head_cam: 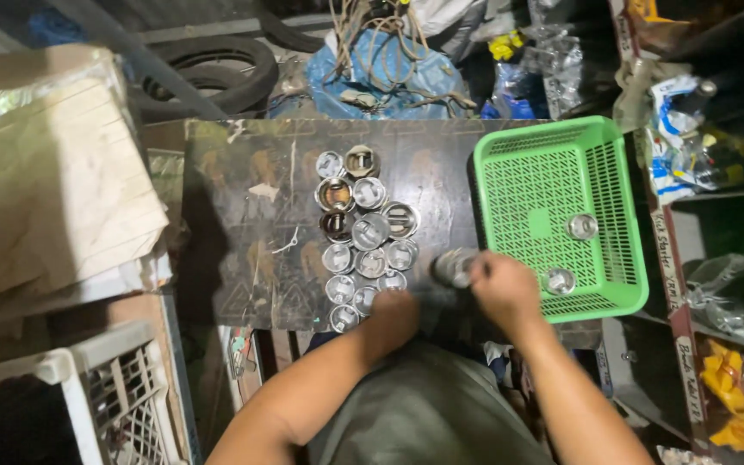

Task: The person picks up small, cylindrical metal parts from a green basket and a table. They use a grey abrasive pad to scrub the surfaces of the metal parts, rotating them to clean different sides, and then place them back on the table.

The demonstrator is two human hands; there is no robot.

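The right hand has its fingers wrapped around a metal piston just beside the green basket, where two more pistons lie. The left hand rests at the near edge of the piston cluster on the dark tabletop; I cannot tell how its fingers sit

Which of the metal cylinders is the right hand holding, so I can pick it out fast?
Start at the green plastic basket on the right of the dark table. Just off its lower left corner, the right hand grips one shiny metal cylinder. Unlike the cluster of cylinders standing at mid-table and the two in the basket, it is apart from the rest and blurred.
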